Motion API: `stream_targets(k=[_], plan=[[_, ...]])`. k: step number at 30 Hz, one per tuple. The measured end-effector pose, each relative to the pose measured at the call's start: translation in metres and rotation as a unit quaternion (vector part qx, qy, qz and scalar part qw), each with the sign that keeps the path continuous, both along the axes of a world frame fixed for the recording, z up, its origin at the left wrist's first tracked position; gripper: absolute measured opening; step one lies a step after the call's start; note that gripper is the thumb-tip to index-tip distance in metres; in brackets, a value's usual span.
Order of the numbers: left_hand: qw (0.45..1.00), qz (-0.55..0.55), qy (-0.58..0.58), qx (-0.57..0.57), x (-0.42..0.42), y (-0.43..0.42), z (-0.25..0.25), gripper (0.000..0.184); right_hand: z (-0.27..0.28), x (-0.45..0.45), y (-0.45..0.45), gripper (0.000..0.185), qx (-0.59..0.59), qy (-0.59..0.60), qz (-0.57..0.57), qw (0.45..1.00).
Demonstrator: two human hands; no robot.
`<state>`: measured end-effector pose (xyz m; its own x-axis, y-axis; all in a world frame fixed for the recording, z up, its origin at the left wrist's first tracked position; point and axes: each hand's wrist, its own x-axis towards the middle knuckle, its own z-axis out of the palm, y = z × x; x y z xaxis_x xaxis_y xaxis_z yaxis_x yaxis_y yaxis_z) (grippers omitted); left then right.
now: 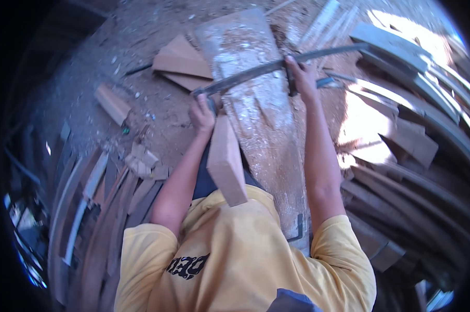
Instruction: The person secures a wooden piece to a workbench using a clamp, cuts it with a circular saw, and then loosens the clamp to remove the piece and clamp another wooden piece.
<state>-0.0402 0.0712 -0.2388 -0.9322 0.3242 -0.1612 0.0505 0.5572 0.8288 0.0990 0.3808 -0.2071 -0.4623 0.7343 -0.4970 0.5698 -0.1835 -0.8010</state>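
Note:
A long dark bar clamp point(250, 74) spans both hands above a pale, scuffed plank point(261, 125). Its bar extends past my right hand toward the right, and short jaws drop down near each hand. At its left end, my left hand point(202, 115) is closed around the clamp. My right hand point(302, 79) grips it farther along, thumb on top of the bar. Just below my left hand, a thick wooden block point(226, 161) slants toward my body; whether the hand touches it, I cannot tell.
Cut wood blocks point(180, 62) lie left of the plank, with another wood piece point(112, 104) on the dirt floor. Long boards point(100, 208) are stacked at lower left. More stacked timber point(401, 208) fills the right side. A black square-shaped mark point(298, 229) shows near the plank's lower end.

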Motion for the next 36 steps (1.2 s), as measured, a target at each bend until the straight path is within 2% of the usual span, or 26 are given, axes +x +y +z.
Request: stream_targets(k=[2, 3, 4, 5, 6, 7, 8, 9, 11, 12, 14, 15, 18, 20, 22, 27, 30, 32, 33, 34, 35, 36], plan=[[1.0, -0.014, 0.0, -0.014, 0.004, 0.004, 0.006, 0.054, 0.004, 0.01, -0.005, 0.068, 0.077, 0.007, -0.023, 0.997], [1.0, 0.009, 0.005, -0.015, 0.006, 0.006, 0.009, 0.057, -0.006, 0.023, -0.008, 0.064, 0.249, -0.034, -0.102, 0.963], [0.999, 0.033, 0.011, -0.017, 0.007, 0.007, 0.009, 0.06, 0.0, 0.027, -0.013, 0.061, 0.41, -0.078, -0.173, 0.892], [1.0, 0.014, 0.007, -0.011, 0.007, 0.006, 0.009, 0.06, 0.008, 0.04, -0.027, 0.053, 0.314, -0.147, -0.301, 0.889], [0.999, 0.02, 0.032, -0.007, 0.005, 0.004, 0.001, 0.063, 0.005, 0.054, -0.032, 0.053, 0.316, -0.152, -0.317, 0.881], [0.998, 0.026, 0.056, -0.004, 0.003, 0.003, -0.005, 0.067, -0.011, 0.07, -0.041, 0.047, 0.107, -0.076, -0.328, 0.936], [0.997, 0.031, 0.063, -0.001, 0.003, 0.0, -0.008, 0.067, -0.024, 0.084, -0.048, 0.042, -0.108, 0.01, -0.319, 0.941], [0.998, 0.028, 0.064, 0.001, 0.004, 0.0, -0.009, 0.067, -0.031, 0.091, -0.056, 0.042, -0.108, 0.009, -0.33, 0.938], [0.999, 0.025, 0.033, 0.007, 0.005, -0.003, -0.006, 0.067, -0.044, 0.087, -0.067, 0.042, -0.268, 0.115, -0.217, 0.931], [0.999, 0.024, 0.02, 0.008, 0.006, -0.005, -0.005, 0.067, -0.048, 0.086, -0.069, 0.042, -0.268, 0.118, -0.226, 0.929], [1.0, 0.017, -0.002, 0.01, 0.004, -0.007, -0.004, 0.067, -0.053, 0.082, -0.067, 0.035, -0.332, 0.232, -0.285, 0.868], [1.0, 0.013, -0.009, 0.012, 0.004, -0.007, -0.003, 0.067, -0.053, 0.083, -0.068, 0.035, -0.329, 0.237, -0.295, 0.865], [0.999, 0.008, -0.034, 0.013, 0.0, -0.012, -0.004, 0.067, -0.053, 0.084, -0.071, 0.027, -0.228, 0.199, -0.248, 0.92], [0.999, 0.009, -0.046, 0.013, -0.001, -0.014, -0.004, 0.067, -0.055, 0.084, -0.072, 0.026, -0.212, 0.201, -0.249, 0.923], [0.998, 0.011, -0.056, 0.012, -0.001, -0.016, -0.005, 0.067, -0.057, 0.083, -0.074, 0.026, -0.146, 0.173, -0.221, 0.948], [0.997, 0.009, -0.073, 0.014, -0.002, -0.021, -0.005, 0.067, -0.049, 0.083, -0.075, 0.026, -0.138, 0.164, -0.229, 0.949], [0.997, 0.009, -0.081, 0.017, -0.004, -0.019, -0.005, 0.067, -0.053, 0.084, -0.07, 0.031, -0.173, 0.184, -0.235, 0.939], [0.996, 0.006, -0.083, 0.013, -0.006, -0.022, -0.002, 0.067, -0.048, 0.079, -0.074, 0.036, -0.099, 0.145, -0.259, 0.95], [0.996, 0.006, -0.086, 0.012, -0.005, -0.022, -0.002, 0.067, -0.04, 0.075, -0.077, 0.04, 0.043, 0.069, -0.271, 0.959], [0.996, 0.006, -0.089, 0.012, -0.005, -0.022, -0.001, 0.067, -0.026, 0.07, -0.074, 0.04, 0.039, 0.073, -0.269, 0.959], [0.996, 0.003, -0.091, 0.011, -0.005, -0.022, 0.0, 0.067, -0.012, 0.066, -0.071, 0.041, 0.21, -0.032, -0.222, 0.952], [0.996, 0.003, -0.092, 0.012, -0.005, -0.021, -0.001, 0.067, 0.004, 0.062, -0.065, 0.042, 0.372, -0.136, -0.166, 0.903]])
